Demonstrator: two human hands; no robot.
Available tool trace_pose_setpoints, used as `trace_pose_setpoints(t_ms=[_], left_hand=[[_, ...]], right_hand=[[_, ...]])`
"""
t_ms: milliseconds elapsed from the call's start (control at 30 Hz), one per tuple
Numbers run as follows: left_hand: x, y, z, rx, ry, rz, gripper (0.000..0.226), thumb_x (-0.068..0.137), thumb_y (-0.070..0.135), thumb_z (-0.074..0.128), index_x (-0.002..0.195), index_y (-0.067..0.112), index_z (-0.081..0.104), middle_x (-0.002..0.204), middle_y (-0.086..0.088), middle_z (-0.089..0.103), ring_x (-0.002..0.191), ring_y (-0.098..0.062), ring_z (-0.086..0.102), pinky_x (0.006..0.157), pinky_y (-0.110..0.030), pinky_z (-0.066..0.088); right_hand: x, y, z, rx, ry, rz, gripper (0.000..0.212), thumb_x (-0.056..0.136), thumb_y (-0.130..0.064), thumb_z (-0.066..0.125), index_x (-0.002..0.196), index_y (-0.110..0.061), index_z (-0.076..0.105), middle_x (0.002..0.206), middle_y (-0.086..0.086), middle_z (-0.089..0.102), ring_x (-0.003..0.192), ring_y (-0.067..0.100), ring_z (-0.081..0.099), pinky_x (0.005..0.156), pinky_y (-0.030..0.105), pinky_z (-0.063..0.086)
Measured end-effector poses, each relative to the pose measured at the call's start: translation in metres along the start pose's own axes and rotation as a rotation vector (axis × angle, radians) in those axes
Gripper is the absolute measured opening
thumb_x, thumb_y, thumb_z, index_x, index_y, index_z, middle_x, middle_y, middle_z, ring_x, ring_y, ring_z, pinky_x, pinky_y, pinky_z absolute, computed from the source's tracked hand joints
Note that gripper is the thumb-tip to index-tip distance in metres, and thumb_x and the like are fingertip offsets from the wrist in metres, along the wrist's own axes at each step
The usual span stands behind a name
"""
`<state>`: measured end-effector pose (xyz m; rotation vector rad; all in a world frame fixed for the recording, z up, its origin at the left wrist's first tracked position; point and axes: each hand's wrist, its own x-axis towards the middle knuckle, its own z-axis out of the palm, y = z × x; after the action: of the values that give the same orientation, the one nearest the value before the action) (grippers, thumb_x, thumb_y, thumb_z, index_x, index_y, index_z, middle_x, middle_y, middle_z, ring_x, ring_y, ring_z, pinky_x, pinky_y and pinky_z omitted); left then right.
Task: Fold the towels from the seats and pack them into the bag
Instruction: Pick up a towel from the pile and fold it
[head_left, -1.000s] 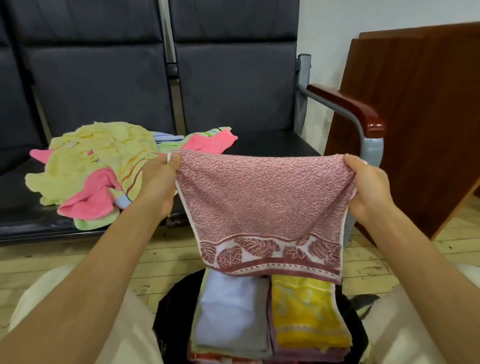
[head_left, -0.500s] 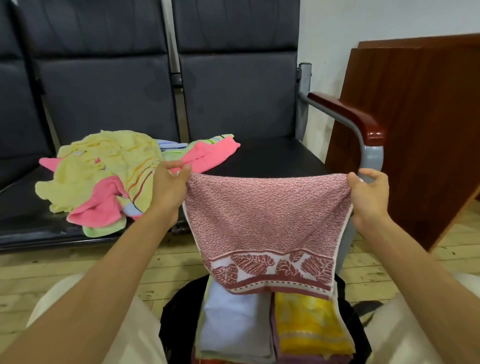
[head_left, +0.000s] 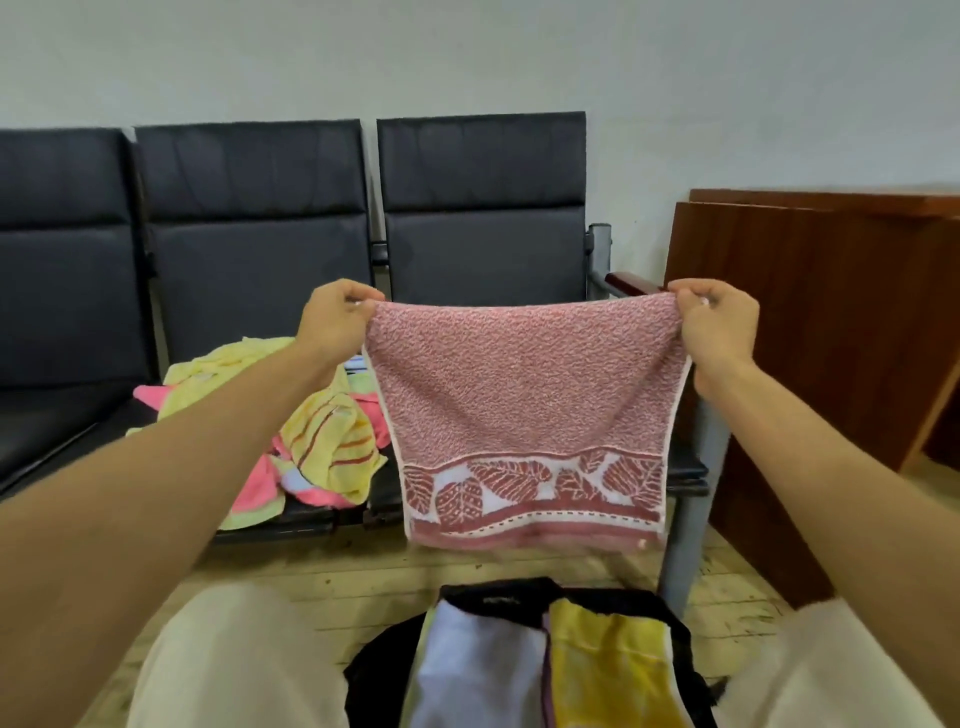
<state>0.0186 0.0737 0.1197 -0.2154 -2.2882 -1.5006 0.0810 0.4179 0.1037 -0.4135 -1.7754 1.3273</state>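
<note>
A pink towel (head_left: 524, 395) with a leaf-pattern border hangs stretched in the air in front of the seats. My left hand (head_left: 335, 322) pinches its top left corner and my right hand (head_left: 719, 325) pinches its top right corner. Below it, between my knees, a black bag (head_left: 498, 592) stands open with folded towels inside, a pale lilac towel (head_left: 478, 670) on the left and a yellow towel (head_left: 605, 660) on the right. A loose pile of yellow and pink towels (head_left: 322, 441) lies on the middle seat, partly hidden by my left arm.
A row of dark padded seats (head_left: 478, 223) runs along the white wall, with a metal armrest (head_left: 631, 283) and leg at the right end. A brown wooden desk (head_left: 831, 338) stands at the right. The floor is pale wooden boards (head_left: 332, 582).
Both hands have lifted the pink towel higher and away from me, so it now hangs clear above the bag. The view has tilted upward, showing more of the wall.
</note>
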Motion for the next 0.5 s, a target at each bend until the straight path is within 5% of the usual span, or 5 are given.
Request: trace_pose_setpoints(t_ms=[133,367,500], left_hand=[[0.0,0.009,-0.001,-0.028,0.025,-0.056,0.016,0.092,0.004,0.057,0.104,0.004,0.068,0.101,-0.011,0.064,0.074,-0.012,0.057,0.052,-0.017,0.049],[-0.007,0.005,-0.008,0.314,0.065,0.028,0.03,0.091,0.01,0.063,0.12,0.003,0.065,0.121,-0.017,0.065,0.116,-0.028,0.058,0.101,-0.038,0.046],[-0.007,-0.002,-0.007,0.401,0.053,0.053,0.029,0.09,0.006,0.062,0.119,0.002,0.065,0.119,-0.021,0.064,0.114,-0.033,0.059,0.101,-0.043,0.047]], right_hand=[[-0.002,-0.003,-0.007,-0.03,-0.037,0.016,0.027,0.094,-0.012,0.058,0.118,-0.013,0.069,0.124,0.003,0.064,0.114,0.013,0.054,0.096,0.027,0.043],[-0.016,-0.001,-0.023,-0.351,-0.256,-0.088,0.037,0.09,-0.014,0.067,0.126,-0.007,0.064,0.13,0.012,0.062,0.12,0.023,0.057,0.095,0.024,0.041],[-0.022,-0.003,-0.026,-0.435,-0.274,-0.097,0.038,0.079,-0.011,0.078,0.114,-0.002,0.069,0.113,0.013,0.069,0.113,0.025,0.06,0.099,0.028,0.041]])
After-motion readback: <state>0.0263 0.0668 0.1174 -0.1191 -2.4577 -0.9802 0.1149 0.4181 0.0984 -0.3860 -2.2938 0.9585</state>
